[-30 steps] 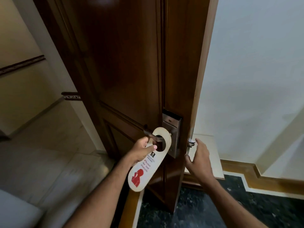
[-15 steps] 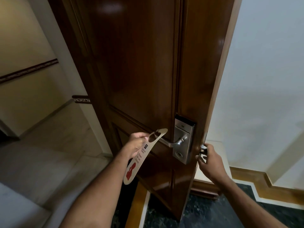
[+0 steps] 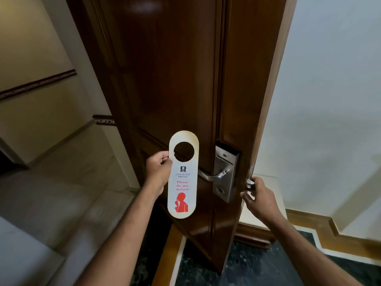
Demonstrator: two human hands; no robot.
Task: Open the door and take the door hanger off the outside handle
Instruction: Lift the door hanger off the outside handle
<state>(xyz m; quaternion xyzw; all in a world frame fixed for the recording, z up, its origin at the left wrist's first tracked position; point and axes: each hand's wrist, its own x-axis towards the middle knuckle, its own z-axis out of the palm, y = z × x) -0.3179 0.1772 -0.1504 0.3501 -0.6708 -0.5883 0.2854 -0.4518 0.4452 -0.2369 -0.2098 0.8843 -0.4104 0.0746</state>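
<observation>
A left hand (image 3: 159, 172) is pinching the door hanger (image 3: 182, 176) clear of the handle (image 3: 214, 176); the right hand (image 3: 257, 196) is gripping the door (image 3: 165, 79) edge; shutting probably next

On the right is a plain white wall (image 3: 329, 100). Along its bottom runs a brown wooden strip (image 3: 309, 230) that bends at a corner. The floor (image 3: 257, 271) below is dark green stone with pale specks and a white line near the edge. On the left is a hallway with a cream wall (image 3: 31, 58). A thin dark band with a pattern (image 3: 39, 83) runs across it. The hallway floor (image 3: 61, 182) is pale, smooth stone, and it looks a bit blurry. A soft patch of light (image 3: 144, 5) shines near the top, maybe from a lamp.
</observation>
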